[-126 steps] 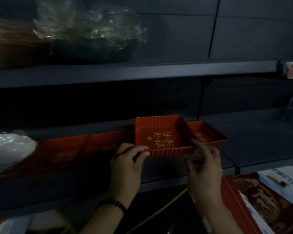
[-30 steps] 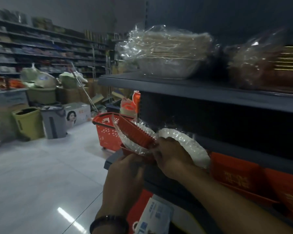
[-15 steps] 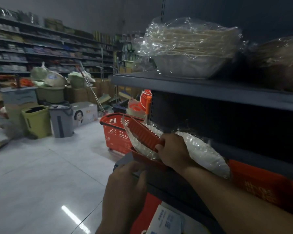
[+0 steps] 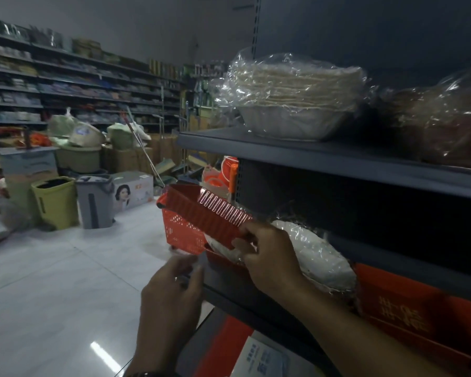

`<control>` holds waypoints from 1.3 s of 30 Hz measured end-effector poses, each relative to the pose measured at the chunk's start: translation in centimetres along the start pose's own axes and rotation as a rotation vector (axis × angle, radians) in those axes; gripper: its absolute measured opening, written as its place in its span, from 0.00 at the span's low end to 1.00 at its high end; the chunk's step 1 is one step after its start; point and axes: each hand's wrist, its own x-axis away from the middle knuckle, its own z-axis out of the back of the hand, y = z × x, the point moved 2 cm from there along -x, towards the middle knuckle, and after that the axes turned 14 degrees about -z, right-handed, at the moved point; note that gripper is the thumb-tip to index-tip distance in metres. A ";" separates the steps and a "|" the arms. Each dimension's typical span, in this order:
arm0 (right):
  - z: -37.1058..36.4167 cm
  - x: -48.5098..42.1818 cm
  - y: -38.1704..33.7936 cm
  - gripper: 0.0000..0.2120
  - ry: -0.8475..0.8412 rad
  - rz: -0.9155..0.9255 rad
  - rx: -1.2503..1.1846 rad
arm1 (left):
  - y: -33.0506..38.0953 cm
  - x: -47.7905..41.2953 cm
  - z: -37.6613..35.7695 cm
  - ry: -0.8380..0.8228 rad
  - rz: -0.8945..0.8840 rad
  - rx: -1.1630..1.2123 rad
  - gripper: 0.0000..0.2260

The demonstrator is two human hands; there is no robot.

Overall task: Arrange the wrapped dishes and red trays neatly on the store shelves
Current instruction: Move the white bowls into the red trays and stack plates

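- The red tray (image 4: 201, 210) sits left of centre in the frame. It is off the shelf, tilted steeply on edge, with its far end reaching out past the shelf's left end over the shop floor.
- Half a second ago this tray lay lower, against crinkled plastic wrap at the shelf end. Now it is lifted clear, with its ribbed wall towards the camera.
- About four seconds ago both hands were setting a tray into the row further along, so the work has moved to the shelf's left end.
- My reading is that this tray is being taken out to be re-laid straight and is not yet placed.
- The right hand (image 4: 269, 254) reaches in from the lower right. It pinches the tray's near end between thumb and curled fingers, and its wrist passes over the front of the wrapped white dish (image 4: 316, 257).
- The left hand (image 4: 172, 289), at lower centre, is blurred. Its fingers are loosely spread near the front edge of the middle shelf (image 4: 242, 295), and it appears to hold nothing. A second ago it was up under the tray.
- A second red tray (image 4: 220, 261) lies on that shelf just below the lifted one, beside the wrapped dish.
- More red trays (image 4: 408, 303) line the shelf front at lower right.
- On the upper shelf (image 4: 310, 156), a wrapped stack of dishes (image 4: 297, 99) stands at upper centre.
- A red shopping basket (image 4: 182, 235) stands on the floor behind the tray.
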 end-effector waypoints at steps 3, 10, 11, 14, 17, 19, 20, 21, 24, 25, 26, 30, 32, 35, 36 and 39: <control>1.6 2.2 0.6 0.04 0.032 0.130 0.046 | 0.5 0.0 0.8 0.131 0.064 0.188 0.13; 6.3 7.1 4.5 0.05 0.105 0.245 0.184 | 3.7 1.7 1.1 0.189 0.085 0.474 0.29; 7.2 7.9 5.2 0.05 0.110 0.241 0.195 | 4.0 1.9 0.9 0.166 0.054 0.476 0.27; 10.1 10.2 6.9 0.06 0.154 0.202 0.217 | 4.5 2.7 -0.2 -0.013 -0.105 0.387 0.26; 13.1 12.3 9.4 0.07 0.206 0.143 0.257 | 5.2 3.8 -1.7 -0.142 -0.330 0.238 0.23; 15.4 14.0 11.2 0.08 0.231 0.127 0.293 | 5.7 4.8 -2.9 -0.163 -0.390 0.210 0.20; 16.4 14.9 12.1 0.09 0.246 0.131 0.297 | 6.1 5.2 -3.6 -0.173 -0.424 0.194 0.19; 17.5 15.9 12.9 0.09 0.263 0.128 0.294 | 6.7 5.7 -4.4 -0.189 -0.477 0.168 0.17; 20.6 18.7 14.8 0.07 0.340 0.050 0.296 | 8.6 7.3 -6.9 -0.259 -0.624 0.121 0.12; 21.5 19.7 15.6 0.07 0.367 0.014 0.298 | 9.4 7.9 -7.9 -0.276 -0.661 0.113 0.11; 22.4 20.5 16.4 0.07 0.393 -0.023 0.302 | 10.2 8.6 -8.8 -0.287 -0.693 0.113 0.11; 25.9 23.9 19.7 0.09 0.490 -0.088 0.326 | 12.9 11.8 -12.7 -0.303 -0.782 0.148 0.09; 27.7 25.5 20.8 0.09 0.523 -0.093 0.334 | 14.1 13.3 -14.4 -0.320 -0.778 0.166 0.09; 30.0 27.9 22.7 0.09 0.557 -0.119 0.334 | 15.9 16.0 -16.6 -0.357 -0.755 0.213 0.09; 30.7 28.7 23.3 0.10 0.568 -0.133 0.336 | 16.5 17.0 -17.2 -0.370 -0.754 0.221 0.09; 32.5 31.3 25.2 0.06 0.626 -0.153 0.336 | 18.5 19.7 -18.9 -0.410 -0.763 0.240 0.08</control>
